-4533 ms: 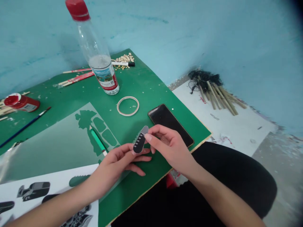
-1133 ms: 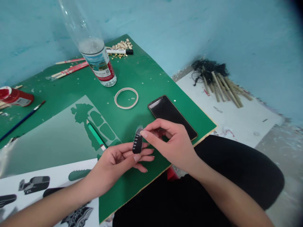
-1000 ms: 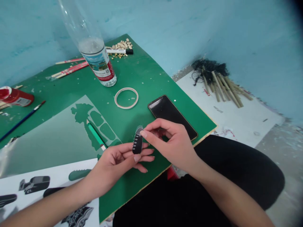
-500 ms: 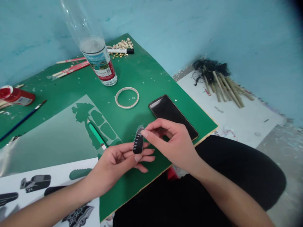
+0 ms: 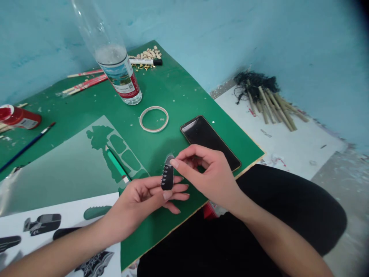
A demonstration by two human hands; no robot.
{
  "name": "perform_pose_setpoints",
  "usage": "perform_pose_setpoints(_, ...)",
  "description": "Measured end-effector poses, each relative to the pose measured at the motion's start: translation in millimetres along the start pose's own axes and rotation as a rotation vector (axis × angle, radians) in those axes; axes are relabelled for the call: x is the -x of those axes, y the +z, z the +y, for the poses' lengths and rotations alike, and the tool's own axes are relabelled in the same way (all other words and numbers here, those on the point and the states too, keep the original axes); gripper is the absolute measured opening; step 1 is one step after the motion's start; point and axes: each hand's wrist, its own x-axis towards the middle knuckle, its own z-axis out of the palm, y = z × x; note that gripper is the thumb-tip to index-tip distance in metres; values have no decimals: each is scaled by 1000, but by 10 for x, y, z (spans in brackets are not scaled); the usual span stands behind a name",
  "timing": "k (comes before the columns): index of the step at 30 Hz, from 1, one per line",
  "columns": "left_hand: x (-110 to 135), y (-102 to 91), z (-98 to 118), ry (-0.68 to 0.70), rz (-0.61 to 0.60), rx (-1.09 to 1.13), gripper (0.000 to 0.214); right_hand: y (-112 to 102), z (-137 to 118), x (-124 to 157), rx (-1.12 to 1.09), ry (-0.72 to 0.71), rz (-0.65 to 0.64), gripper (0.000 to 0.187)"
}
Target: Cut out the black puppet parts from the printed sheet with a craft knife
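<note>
A small black cut-out piece (image 5: 167, 177) with white notches along one edge stands upright between my two hands, above the green board (image 5: 178, 96). My left hand (image 5: 144, 198) pinches its lower end between thumb and fingers. My right hand (image 5: 207, 175) pinches its pale upper tip between thumb and forefinger, the other fingers curled. A black phone (image 5: 209, 139) lies just behind my right hand.
On the board are a tape ring (image 5: 153, 119), a clear bottle (image 5: 117, 67), a green-handled knife (image 5: 117, 165) on a cut stencil sheet (image 5: 66, 169), a red paint pot (image 5: 17, 118), a brush (image 5: 27, 146) and a printed sheet (image 5: 43, 227). Bamboo sticks (image 5: 271, 104) lie on the floor.
Since 4.5 s ago the piece has turned more upright and my right fingers have closed on its upper tip. Over the last second both hands have barely moved.
</note>
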Motion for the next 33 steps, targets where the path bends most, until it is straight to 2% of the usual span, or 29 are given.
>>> perform_pose_setpoints(19,-27,48,34,40,42,-66,23,-5,25,7,-43,71,-22,19)
perform_pose_setpoints(33,-36,55,49,49,47,-92,26,-13,7,12,-88,69,-50,22)
